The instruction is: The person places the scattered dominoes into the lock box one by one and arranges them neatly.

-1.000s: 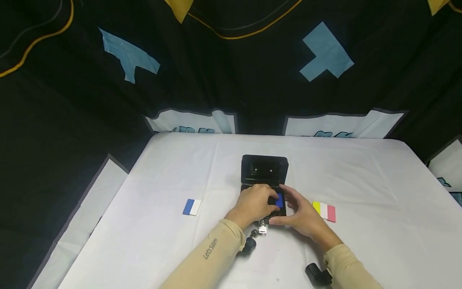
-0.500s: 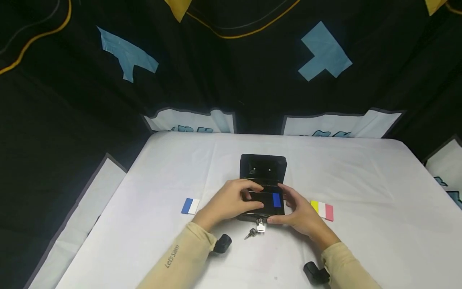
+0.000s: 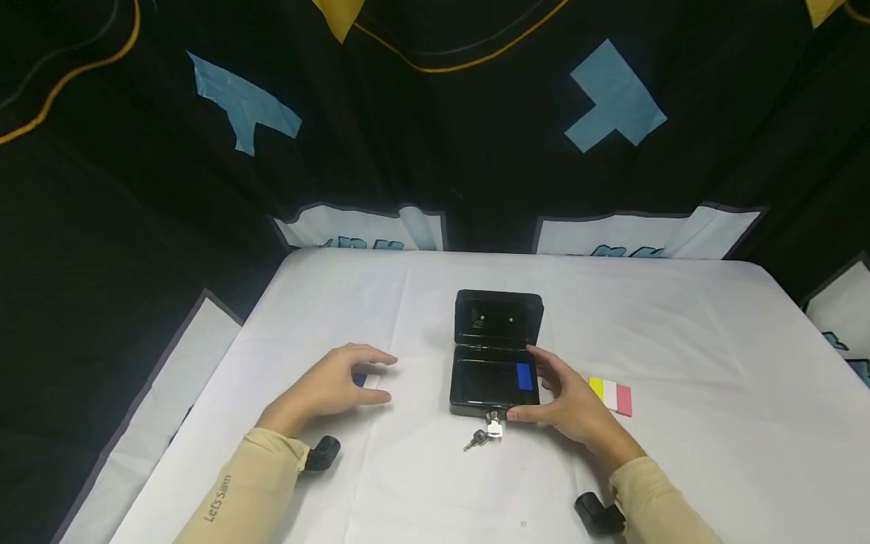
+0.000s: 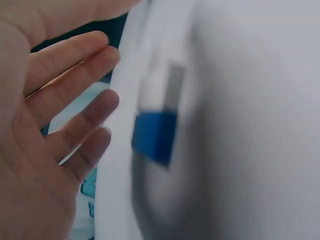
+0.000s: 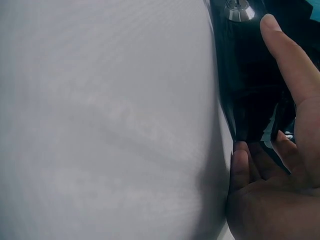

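A small black cash box [image 3: 485, 381] stands on the table with its lid raised and a key in its front lock. Inside it, at the right, lies a blue rectangular piece [image 3: 524, 376]. My right hand [image 3: 574, 404] grips the box's right side, thumb at the front and fingers along the side and back corner. Off to the left, my left hand [image 3: 333, 381] hovers with fingers and thumb spread over a blue-and-white block [image 4: 155, 135]. That block is mostly hidden by the hand in the head view, and nothing is held there.
A flat yellow, white and pink block [image 3: 610, 397] lies right of my right hand. A spare key [image 3: 476, 440] hangs from the lock at the box's front. White cloth [image 3: 421, 491] covers the table, and a black curtain [image 3: 435, 151] hangs behind.
My left hand has withdrawn from inside the box and swung left to the blue-and-white block. The blue piece stays in the box. My right hand keeps its grip.
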Available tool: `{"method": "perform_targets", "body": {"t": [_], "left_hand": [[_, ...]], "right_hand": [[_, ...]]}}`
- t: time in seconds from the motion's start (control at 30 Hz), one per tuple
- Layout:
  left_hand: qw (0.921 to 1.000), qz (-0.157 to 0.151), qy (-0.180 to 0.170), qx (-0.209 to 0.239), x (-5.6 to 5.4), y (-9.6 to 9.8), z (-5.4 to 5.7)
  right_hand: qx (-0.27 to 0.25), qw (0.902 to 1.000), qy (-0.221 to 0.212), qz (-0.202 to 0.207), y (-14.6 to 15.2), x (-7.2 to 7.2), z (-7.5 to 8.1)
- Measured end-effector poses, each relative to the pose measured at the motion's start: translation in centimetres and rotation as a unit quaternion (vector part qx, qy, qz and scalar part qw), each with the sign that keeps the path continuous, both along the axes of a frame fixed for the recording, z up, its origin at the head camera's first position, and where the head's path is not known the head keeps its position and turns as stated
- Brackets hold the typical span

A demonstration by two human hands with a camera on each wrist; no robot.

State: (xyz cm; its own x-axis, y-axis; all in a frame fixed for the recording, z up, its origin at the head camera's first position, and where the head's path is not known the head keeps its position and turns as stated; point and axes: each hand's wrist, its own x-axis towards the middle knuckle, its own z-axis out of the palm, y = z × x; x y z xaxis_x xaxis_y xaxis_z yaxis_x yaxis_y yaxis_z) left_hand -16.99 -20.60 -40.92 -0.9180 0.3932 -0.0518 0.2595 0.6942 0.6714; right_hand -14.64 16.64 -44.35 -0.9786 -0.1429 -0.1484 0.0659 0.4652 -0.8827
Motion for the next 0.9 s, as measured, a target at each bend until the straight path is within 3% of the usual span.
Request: {"method": "perform_targets", "body": {"t": [0.33,0.67,0.9], "left_hand": [[0.9961,-0.032,0.044,-0.069,0.3,-2.2,-0.8],[0.9956,-0.019,0.075,-0.052,0.2,-2.4,-1.2],[0.9972,-0.003,0.075,-0.008,-0.4,-0.4,-0.9]], "right_hand": [[0.003,0.9999,0.008,0.008,-0.1,-0.3,0.2],[0.005,0.9998,0.012,0.012,-0.1,-0.4,-0.1],[0.004,1.0000,0.005,0.005,0.1,-0.2,-0.1]]}}
